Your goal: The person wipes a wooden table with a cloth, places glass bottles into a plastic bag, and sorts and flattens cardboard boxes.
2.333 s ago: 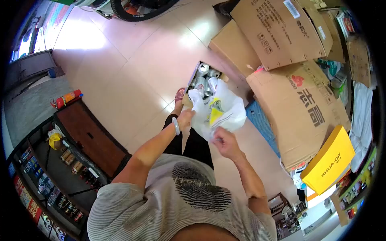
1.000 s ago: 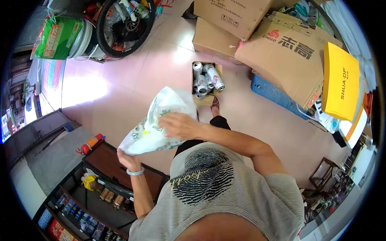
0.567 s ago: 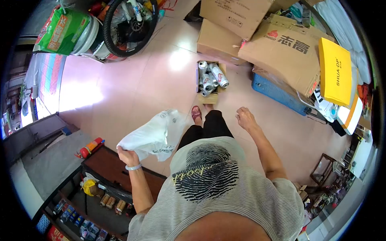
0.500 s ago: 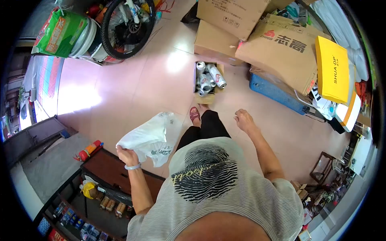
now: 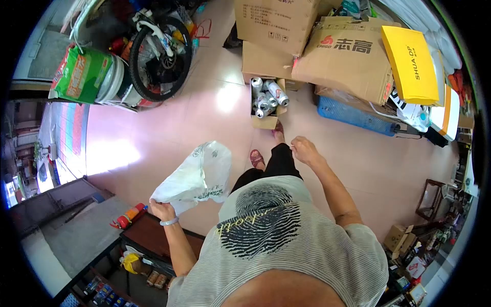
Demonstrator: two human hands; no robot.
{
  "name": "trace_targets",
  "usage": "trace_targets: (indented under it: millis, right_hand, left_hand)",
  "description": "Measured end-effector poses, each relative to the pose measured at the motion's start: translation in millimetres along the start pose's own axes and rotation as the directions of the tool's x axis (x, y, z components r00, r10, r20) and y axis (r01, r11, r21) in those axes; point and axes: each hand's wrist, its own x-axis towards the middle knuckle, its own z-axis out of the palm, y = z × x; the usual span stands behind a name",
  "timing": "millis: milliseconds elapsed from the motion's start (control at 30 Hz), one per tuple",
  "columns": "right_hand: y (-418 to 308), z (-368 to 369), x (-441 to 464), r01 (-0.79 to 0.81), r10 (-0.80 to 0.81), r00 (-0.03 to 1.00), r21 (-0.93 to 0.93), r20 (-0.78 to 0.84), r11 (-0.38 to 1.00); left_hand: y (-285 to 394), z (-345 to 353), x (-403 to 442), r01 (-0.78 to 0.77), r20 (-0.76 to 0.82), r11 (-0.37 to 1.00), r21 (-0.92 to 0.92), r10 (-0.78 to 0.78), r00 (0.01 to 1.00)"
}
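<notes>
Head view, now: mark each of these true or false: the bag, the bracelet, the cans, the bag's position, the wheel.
1. The left hand grips the white plastic bag. True.
2. The bracelet is on the right wrist. False: it is on the left wrist.
3. Several cans are in an open cardboard box. True.
4. The plastic bag covers that box. False: it hangs apart from the box, off to its left.
5. A bicycle wheel shows at the upper left of the picture. True.
</notes>
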Motion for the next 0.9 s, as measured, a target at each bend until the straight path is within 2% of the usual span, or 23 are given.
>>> trace_targets:
  millis: [133,233,267,367,400,533,733,833,867,900]
  right_hand:
    - [-2.4,-3.7,-10.1,-0.049,0.048,0.999,0.042,0.016,0.998]
    - [13.7,-6.9,-33.0,-0.121,0.119,0.992,0.074,0.029,0.990]
    - [19.6,-7.8,-43.2,-0.146,0.145,0.989,0.057,0.024,0.988]
    - [48.4,-1.7,-69.2,-0.186,0.188,0.977,-0.026,0.104,0.982]
    - [56.9,3.2,-75.5,-0.198,0.201,0.973,-0.037,0.109,0.979]
    - [62.2,13.4,-77.2,-0.250,0.252,0.961,-0.038,0.113,0.968]
    - [37.9,23.9,-48.4,-0.173,0.165,0.983,0.111,0.084,0.979]
    - [28.9,13.4,-38.7,-0.148,0.141,0.988,0.140,0.059,0.979]
    - [25.7,10.2,-39.7,-0.148,0.140,0.988,0.151,0.057,0.977]
    - [28.5,12.7,-43.5,-0.164,0.157,0.986,0.150,0.061,0.975]
  left_hand:
    - [3.0,-12.5,23.8,-0.082,0.116,0.995,0.058,0.075,0.990]
    - [6.6,18.1,17.2,-0.059,0.218,0.989,0.135,0.028,0.976]
    - [7.9,41.7,4.9,-0.018,0.152,0.994,0.112,0.000,0.988]
    - [-10.9,42.9,29.7,-0.130,0.350,0.979,0.157,0.067,0.934]
    - [-12.0,60.4,22.8,-0.074,0.255,0.988,0.136,0.037,0.966]
    - [-9.3,85.5,2.8,-0.112,0.231,0.985,0.134,0.079,0.970]
    - [26.2,79.9,4.8,-0.212,0.275,0.953,0.216,0.148,0.950]
    - [37.8,83.0,-15.0,-0.240,0.385,0.955,0.175,0.158,0.909]
    - [39.0,81.2,-11.5,-0.219,0.320,0.954,0.205,0.146,0.936]
    - [38.9,78.2,-11.4,-0.223,0.332,0.950,0.217,0.142,0.932]
